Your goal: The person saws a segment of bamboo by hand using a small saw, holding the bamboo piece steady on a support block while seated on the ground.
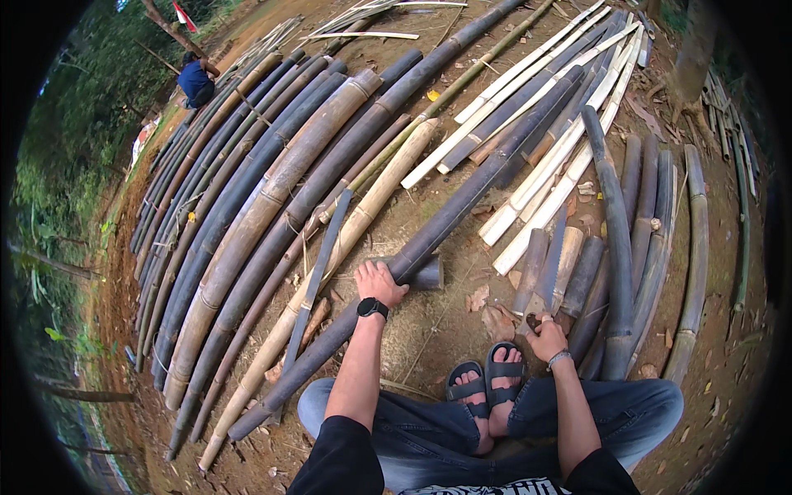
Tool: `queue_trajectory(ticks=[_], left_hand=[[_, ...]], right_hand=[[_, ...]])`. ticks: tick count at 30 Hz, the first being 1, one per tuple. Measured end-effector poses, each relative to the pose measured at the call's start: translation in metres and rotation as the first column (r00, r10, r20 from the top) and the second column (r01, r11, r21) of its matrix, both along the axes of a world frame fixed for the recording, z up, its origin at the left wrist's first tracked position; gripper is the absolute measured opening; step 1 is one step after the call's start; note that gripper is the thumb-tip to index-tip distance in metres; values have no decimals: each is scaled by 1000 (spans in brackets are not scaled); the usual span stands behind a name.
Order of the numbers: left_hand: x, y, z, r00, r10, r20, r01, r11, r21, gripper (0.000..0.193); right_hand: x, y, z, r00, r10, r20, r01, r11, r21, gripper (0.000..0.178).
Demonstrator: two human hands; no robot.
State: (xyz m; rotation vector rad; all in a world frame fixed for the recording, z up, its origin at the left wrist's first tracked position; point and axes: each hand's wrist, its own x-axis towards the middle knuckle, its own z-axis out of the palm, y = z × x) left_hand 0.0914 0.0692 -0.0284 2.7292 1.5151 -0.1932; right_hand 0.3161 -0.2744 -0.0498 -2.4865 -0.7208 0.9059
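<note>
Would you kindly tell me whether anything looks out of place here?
One short bamboo piece lies crosswise under the long dark pole beneath the left hand, odd beside the roughly parallel row of poles; nothing looks spilled.

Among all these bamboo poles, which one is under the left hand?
The long, dark brown bamboo pole running diagonally from beside the left knee; unlike the others, it has the left hand on it and crosses over the short, dark bamboo piece.

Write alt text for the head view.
A person's left hand rests on a long dark bamboo pole lying across a short bamboo piece; the right hand holds a handsaw, clear of the pole. More bamboo poles lie at left, pale split strips at upper right.
</note>
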Motion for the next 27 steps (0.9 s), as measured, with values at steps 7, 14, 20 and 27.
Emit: queue_trajectory(ticks=[7, 14, 20, 27], left_hand=[[2, 5, 1, 997, 66, -41, -67, 997, -41, 89], [4, 19, -2, 990, 107, -90, -119, 984, -130, 86], [12, 15, -7, 987, 83, -135, -99, 989, -112, 80], [3, 14, -2, 983, 96, -153, -118, 983, -140, 82]], right_hand=[[0, 3, 12, 1000, 7, 12, -8, 998, 55, 44], [-28, 31, -12, 994, -29, -103, 61, 945, 321, 40], [-29, 170, -41, 979, 203, -30, -171, 888, 427, 92], [-25, 236, -77, 867, 493, 70, -475, 775, 418, 116]])
